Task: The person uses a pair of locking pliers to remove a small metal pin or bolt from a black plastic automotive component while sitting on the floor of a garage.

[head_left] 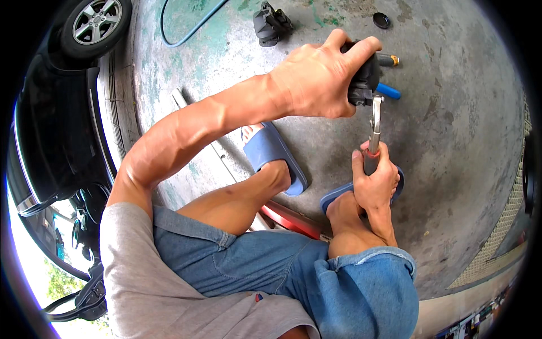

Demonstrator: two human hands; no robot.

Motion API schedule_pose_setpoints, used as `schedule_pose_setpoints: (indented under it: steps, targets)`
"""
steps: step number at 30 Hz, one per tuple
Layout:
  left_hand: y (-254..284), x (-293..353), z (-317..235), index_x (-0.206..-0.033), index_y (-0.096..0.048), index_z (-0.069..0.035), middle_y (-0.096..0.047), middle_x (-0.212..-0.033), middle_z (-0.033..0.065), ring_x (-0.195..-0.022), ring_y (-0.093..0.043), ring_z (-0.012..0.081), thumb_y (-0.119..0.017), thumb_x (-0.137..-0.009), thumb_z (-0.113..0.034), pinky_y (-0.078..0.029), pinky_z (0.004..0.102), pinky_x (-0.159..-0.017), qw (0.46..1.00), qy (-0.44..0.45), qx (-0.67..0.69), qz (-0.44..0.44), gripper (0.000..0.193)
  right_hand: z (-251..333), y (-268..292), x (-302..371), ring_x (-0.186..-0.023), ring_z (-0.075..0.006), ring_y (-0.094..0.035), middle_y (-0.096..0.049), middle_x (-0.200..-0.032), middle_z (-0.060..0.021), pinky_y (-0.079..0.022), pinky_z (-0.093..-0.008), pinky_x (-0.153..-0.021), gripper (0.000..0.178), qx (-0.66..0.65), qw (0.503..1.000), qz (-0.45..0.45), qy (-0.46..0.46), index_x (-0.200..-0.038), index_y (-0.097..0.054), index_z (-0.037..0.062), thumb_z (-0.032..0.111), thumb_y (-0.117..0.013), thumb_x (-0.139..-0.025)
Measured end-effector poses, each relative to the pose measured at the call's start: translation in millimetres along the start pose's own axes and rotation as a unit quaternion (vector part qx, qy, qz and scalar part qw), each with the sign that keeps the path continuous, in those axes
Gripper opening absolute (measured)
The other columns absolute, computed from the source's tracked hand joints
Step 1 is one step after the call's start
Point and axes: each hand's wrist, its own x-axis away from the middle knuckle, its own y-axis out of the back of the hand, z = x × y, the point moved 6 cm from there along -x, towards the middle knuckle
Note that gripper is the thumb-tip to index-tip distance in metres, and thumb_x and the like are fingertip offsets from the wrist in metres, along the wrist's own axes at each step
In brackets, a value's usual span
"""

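Note:
My left hand (324, 73) reaches across from the left, its fingers wrapped round a chunky black part (366, 79). Below it, my right hand (377, 181) grips a ratchet wrench (374, 135) with a chrome head and a dark, red-ringed handle. The chrome head meets the lower edge of the black part; the exact contact is too small to make out. Beyond the part, a blue handle (389, 91) and a dark cylinder with a yellowish end (389, 60) show on the floor, each partly hidden.
A similar black part (271, 25) and a round black cap (381, 21) lie farther away on the stained concrete floor (451, 141). A blue hose (195, 31) curves at the upper left. Red metal equipment (291, 220) sits between my legs, and a dark car (59, 135) stands left.

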Motion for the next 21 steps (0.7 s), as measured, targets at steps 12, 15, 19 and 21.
schedule_pose_setpoints:
  steps: [12, 15, 19, 21]
  targets:
    - [0, -5, 5, -0.146, -0.043, -0.017, -0.059, -0.116, 0.0212, -0.089, -0.07, 0.0448, -0.081, -0.067, -0.017, -0.063, 0.0488, -0.079, 0.999, -0.013, -0.034, -0.014, 0.088, -7, -1, -2, -0.079, -0.0289, -0.071, -0.07, -0.085, -0.0149, -0.054, -0.0372, -0.075, 0.025, -0.023, 0.999, 0.014, -0.024, -0.108, -0.062, 0.0002, 0.01, -0.074, -0.089]
    - [0, 2, 14, -0.146, -0.042, -0.017, -0.059, -0.115, 0.0216, -0.089, -0.07, 0.0456, -0.08, -0.067, -0.017, -0.063, 0.0494, -0.079, 0.999, 0.008, -0.033, -0.005, 0.088, -8, -9, -5, -0.079, -0.0319, -0.071, -0.071, -0.087, -0.0163, -0.055, -0.0379, -0.076, 0.025, -0.037, 0.996, 0.051, -0.065, -0.108, -0.062, 0.0002, 0.01, -0.074, -0.088]
    - [-4, 2, 19, -0.147, -0.041, -0.016, -0.059, -0.114, 0.0225, -0.088, -0.07, 0.0458, -0.081, -0.067, -0.02, -0.062, 0.0503, -0.08, 0.999, 0.021, -0.028, -0.005, 0.09, -4, -4, -8, -0.086, -0.0368, -0.068, -0.071, -0.089, -0.0189, -0.053, -0.0433, -0.081, 0.025, 0.027, 0.998, 0.033, -0.045, -0.106, -0.065, 0.0003, 0.017, -0.074, -0.089]
    - [-5, 1, 19, -0.147, -0.041, -0.016, -0.059, -0.114, 0.0228, -0.088, -0.07, 0.0456, -0.081, -0.067, -0.021, -0.062, 0.0505, -0.08, 0.999, 0.024, -0.035, -0.007, 0.09, 1, 0, -11, -0.089, -0.0381, -0.067, -0.072, -0.089, -0.0195, -0.051, -0.0452, -0.083, 0.026, 0.075, 0.996, 0.028, -0.034, -0.105, -0.066, 0.0004, 0.02, -0.074, -0.09]
